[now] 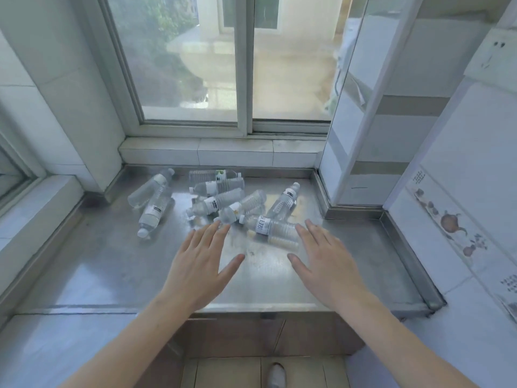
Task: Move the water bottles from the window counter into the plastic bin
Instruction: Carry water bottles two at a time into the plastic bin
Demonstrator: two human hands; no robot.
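Both the left hand (201, 261) and right hand (326, 261) hovered flat, fingers (212, 233) spread and empty, so curling them round the nearest labelled water bottle (275, 228) on the steel table (98, 256) seemed best.

Sliding window (223, 60) with pale frame behind. White tiled wall (447, 169) at right, fruit-pattern decal (450, 222). Wall socket (493, 56) upper right. Shoe (277, 375) on floor.

We see bare steel counter (84, 261) on the near half, to the left especially. The bottles (221, 203) lie jumbled across the middle and back. A tiled ledge (223, 152) and the window (223, 65) close the far side, and a pillar (377, 135) blocks the right rear corner.
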